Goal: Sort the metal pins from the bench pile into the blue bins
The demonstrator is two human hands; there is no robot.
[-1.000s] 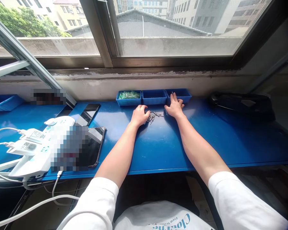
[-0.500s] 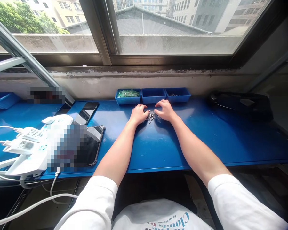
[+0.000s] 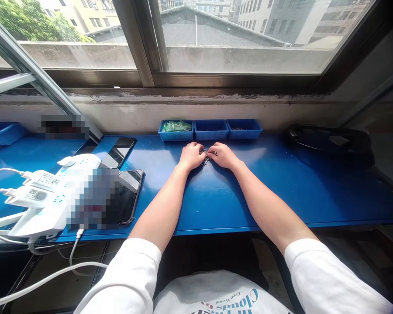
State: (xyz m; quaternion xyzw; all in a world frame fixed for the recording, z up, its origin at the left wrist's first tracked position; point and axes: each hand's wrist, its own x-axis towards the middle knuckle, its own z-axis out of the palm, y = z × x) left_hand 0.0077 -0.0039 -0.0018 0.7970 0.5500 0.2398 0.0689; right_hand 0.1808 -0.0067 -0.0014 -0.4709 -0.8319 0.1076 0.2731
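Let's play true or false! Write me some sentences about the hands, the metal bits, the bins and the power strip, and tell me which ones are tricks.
1. The left hand and right hand are both at the metal bits. True.
2. The green things are under the hands. False: they are in the left bin.
3. The three bins stand in a row. True.
4. The power strip is black. False: it is white.
5. The table is blue. True.
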